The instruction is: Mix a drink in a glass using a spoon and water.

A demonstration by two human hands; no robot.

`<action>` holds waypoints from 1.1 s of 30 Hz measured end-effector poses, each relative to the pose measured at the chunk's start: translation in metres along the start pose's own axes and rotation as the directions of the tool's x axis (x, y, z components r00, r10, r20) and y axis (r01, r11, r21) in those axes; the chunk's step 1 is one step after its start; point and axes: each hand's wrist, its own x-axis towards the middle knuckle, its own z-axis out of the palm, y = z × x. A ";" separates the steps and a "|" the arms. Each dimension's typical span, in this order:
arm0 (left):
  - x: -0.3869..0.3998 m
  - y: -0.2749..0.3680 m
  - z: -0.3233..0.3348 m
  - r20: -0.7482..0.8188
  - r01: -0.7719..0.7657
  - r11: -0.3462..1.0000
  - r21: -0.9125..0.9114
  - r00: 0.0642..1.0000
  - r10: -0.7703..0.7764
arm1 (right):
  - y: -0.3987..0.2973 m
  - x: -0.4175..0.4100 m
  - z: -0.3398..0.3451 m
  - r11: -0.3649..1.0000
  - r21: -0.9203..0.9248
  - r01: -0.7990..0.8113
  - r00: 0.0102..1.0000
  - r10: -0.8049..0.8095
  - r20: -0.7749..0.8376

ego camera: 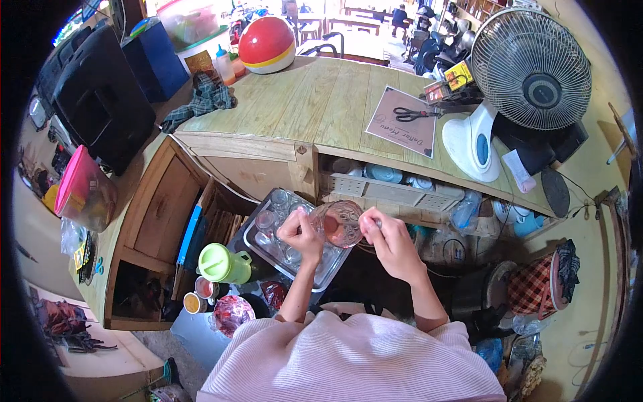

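Observation:
A clear glass mug (pixel 346 242) with some reddish-orange liquid in it is held in front of me, its mouth towards the camera. My left hand (pixel 301 235) is closed at its left side, around what looks like the handle. At the right rim, my right hand (pixel 394 246) pinches a thin utensil that reaches into the mug; its tip is not clear. Beneath my left hand lies a metal tray (pixel 321 281) with several upturned drinking glasses (pixel 266 220). A light green lidded pitcher (pixel 221 264) stands left of the tray.
Two cups, one of them a yellow-filled cup (pixel 193 303), and a bowl with red contents (pixel 234 314) sit at lower left. Ahead runs a wooden counter (pixel 311 100) with scissors (pixel 414 114), a menu sheet (pixel 397 133) and a fan (pixel 532 75). Below it is a shelf (pixel 382 188) of dishes.

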 end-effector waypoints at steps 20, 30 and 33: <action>0.076 -0.035 0.046 0.642 0.744 0.652 -0.146 0.573 -0.510 | -0.042 0.128 -0.053 0.908 -0.380 0.178 0.960 -0.075 0.271; 0.089 -0.026 0.055 0.575 0.681 0.729 -0.072 0.625 -0.528 | -0.040 0.147 -0.058 0.933 -0.301 0.196 0.900 -0.050 0.433; 0.090 -0.025 0.058 0.543 0.666 0.744 -0.062 0.648 -0.534 | -0.040 0.149 -0.057 0.948 -0.252 0.194 0.921 -0.088 0.379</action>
